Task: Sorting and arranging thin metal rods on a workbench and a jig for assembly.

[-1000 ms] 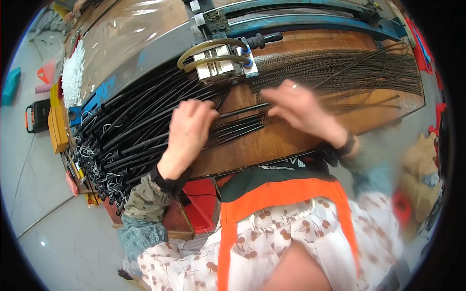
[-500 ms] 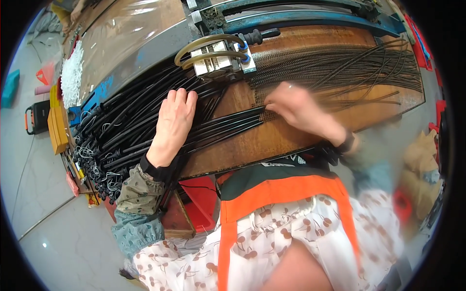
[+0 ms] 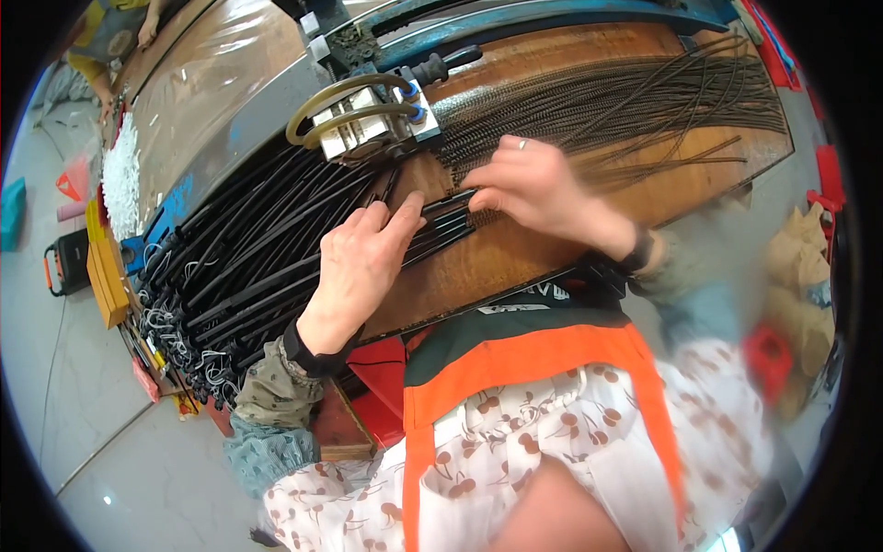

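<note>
Black tubes (image 3: 248,248) lie in a thick bundle on the wooden table, their left ends carrying dark fittings and looped grey cords. My left hand (image 3: 359,267) reaches over the near tubes, its index finger and thumb closed about one black tube just short of its right end. At that same end, my right hand (image 3: 533,189) pinches the tube between thumb and fingers. Long thin dark coils (image 3: 625,101), like springs, stretch away to the right. Their left ends lie near the tube ends, partly behind my right hand.
A metal clamp block (image 3: 354,133) with two yellowish hoses and a black handle stands just beyond my hands. Blue rails (image 3: 552,28) cross the back. White small pieces (image 3: 120,179) are heaped at far left. Another person's hand (image 3: 147,32) shows at upper left. A red bin (image 3: 377,377) sits below the table edge.
My left hand has moved right along the tubes toward my right hand, and its fingers have closed from lying flat. My right hand stays at the tube end. The view has shifted slightly.
</note>
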`<state>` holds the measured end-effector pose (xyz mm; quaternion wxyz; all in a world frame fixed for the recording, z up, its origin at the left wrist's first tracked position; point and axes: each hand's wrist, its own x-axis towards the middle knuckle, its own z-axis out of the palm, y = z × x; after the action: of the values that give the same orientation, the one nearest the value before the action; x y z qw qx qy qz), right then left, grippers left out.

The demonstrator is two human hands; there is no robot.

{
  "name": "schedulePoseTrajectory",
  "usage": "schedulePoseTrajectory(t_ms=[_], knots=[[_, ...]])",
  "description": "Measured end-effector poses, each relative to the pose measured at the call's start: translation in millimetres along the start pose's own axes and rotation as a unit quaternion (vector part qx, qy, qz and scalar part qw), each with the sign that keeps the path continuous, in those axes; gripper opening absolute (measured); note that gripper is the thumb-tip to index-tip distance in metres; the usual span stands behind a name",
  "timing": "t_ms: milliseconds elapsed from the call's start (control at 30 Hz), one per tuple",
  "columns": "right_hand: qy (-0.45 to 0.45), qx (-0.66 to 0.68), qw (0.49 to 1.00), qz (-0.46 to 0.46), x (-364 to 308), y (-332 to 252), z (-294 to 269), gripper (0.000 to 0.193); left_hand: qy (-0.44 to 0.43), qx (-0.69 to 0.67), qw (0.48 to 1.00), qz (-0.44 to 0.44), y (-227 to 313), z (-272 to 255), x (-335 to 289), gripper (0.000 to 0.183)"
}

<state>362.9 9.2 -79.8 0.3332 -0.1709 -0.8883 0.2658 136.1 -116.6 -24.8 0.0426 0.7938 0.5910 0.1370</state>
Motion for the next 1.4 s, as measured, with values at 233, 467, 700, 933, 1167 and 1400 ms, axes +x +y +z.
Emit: schedulePoseTrajectory(t_ms=[233,467,700,933,1167,1400], knots=[[0.091,-0.011,0.995,-0.038,-4,-4,3,0.031,0.029,-0.023,0.999,0.01,5,5,5,0.02],[0.1,-0.033,0.992,-0.068,-12,0,6,0.042,0.021,-0.036,0.999,0.02,6,5,8,0.014],[-0.022,-0.028,0.996,-0.081,3,6,8,0.029,-0.04,-0.018,0.999,0.009,1,28,8,0.014],[-0.114,-0.208,0.968,-0.08,34,37,-1,0.01,0.03,0.12,0.987,-0.097,-44,35,5,0.019],[-0.09,-0.038,0.995,0.0,33,16,6,0.022,0.032,0.06,0.993,-0.098,-46,26,-14,0.012],[-0.086,0.004,0.996,0.008,19,6,5,0.028,0.054,0.002,0.998,-0.043,-21,8,-2,0.012]])
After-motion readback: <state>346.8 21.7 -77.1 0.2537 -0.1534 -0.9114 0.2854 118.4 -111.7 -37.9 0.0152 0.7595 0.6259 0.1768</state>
